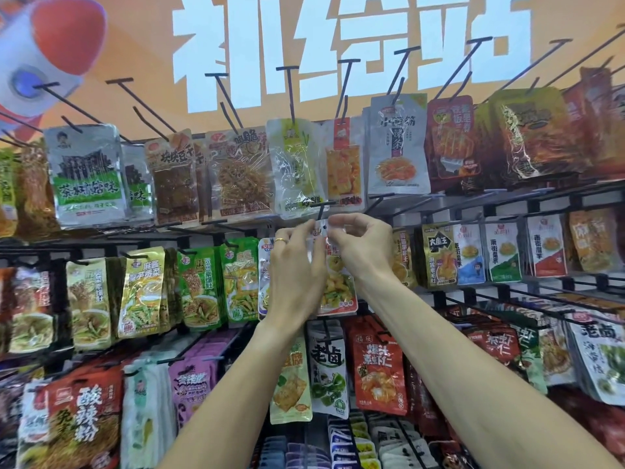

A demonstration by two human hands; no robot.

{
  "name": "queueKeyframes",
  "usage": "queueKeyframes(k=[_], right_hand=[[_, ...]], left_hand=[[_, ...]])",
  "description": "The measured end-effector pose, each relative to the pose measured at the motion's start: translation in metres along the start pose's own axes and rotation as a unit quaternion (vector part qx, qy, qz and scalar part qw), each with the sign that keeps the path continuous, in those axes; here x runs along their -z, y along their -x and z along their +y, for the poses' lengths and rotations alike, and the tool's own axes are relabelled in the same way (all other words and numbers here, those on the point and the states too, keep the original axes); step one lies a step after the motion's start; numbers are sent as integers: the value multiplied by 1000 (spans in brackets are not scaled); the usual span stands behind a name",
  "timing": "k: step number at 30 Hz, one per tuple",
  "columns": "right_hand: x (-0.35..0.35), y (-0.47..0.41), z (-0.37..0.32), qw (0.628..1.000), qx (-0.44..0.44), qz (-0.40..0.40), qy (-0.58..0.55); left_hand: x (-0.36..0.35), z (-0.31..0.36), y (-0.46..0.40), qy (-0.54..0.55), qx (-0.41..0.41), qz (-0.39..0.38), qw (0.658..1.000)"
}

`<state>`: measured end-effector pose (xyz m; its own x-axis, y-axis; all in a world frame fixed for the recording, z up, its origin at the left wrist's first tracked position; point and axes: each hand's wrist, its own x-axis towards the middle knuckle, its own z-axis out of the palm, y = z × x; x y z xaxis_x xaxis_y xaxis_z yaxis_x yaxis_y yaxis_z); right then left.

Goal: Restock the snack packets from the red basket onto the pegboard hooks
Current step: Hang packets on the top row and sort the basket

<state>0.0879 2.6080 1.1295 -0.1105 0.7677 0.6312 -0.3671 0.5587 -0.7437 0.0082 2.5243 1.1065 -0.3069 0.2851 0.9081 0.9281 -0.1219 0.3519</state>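
Note:
A clear snack packet (338,286) with yellow pieces and a red bottom strip hangs between my hands at the middle of the display. My left hand (297,269), with a ring on one finger, pinches the packet's top left corner. My right hand (362,247) pinches its top right corner. The packet's punched hole sits just below the tip of a black peg hook (321,209) in the second row. I cannot tell whether the hook passes through the hole. The red basket is out of view.
Rows of hanging snack packets fill the wall: a silver and green packet (86,174) top left, green packets (203,286) left of my hands, red packets (380,367) below. Long bare hooks (291,96) stick out above the top row. An orange sign (338,52) covers the wall above.

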Motion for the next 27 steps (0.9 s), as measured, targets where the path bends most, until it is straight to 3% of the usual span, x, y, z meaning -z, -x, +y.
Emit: queueKeyframes(k=[3,6,8,10,12,14,16,21,27], right_hand=[[-3,-1,-1,1000,-11,-3,-17],[-3,-1,0,999,-23,1,-46],[-3,-2,5,998,-28,-2,-53],[-4,-3,13,998,-37,-8,-52],[-5,-5,21,999,-28,-6,-34],[-5,-6,27,1000,3,-10,12],[-3,-6,31,996,44,-32,71],[-6,-11,41,962,134,-35,234],[-7,-10,51,943,175,-48,278]], left_hand=[[-5,7,-14,164,98,62,980],[-15,8,-25,261,190,102,941],[-20,4,-28,304,242,99,916],[-23,-2,-29,297,257,94,915],[-21,-5,-25,234,216,86,944],[-19,-9,-18,104,113,68,986],[-21,-16,-12,-35,0,48,998],[-36,-40,-7,-277,-147,4,949],[-37,-41,-5,-335,-197,3,921]])
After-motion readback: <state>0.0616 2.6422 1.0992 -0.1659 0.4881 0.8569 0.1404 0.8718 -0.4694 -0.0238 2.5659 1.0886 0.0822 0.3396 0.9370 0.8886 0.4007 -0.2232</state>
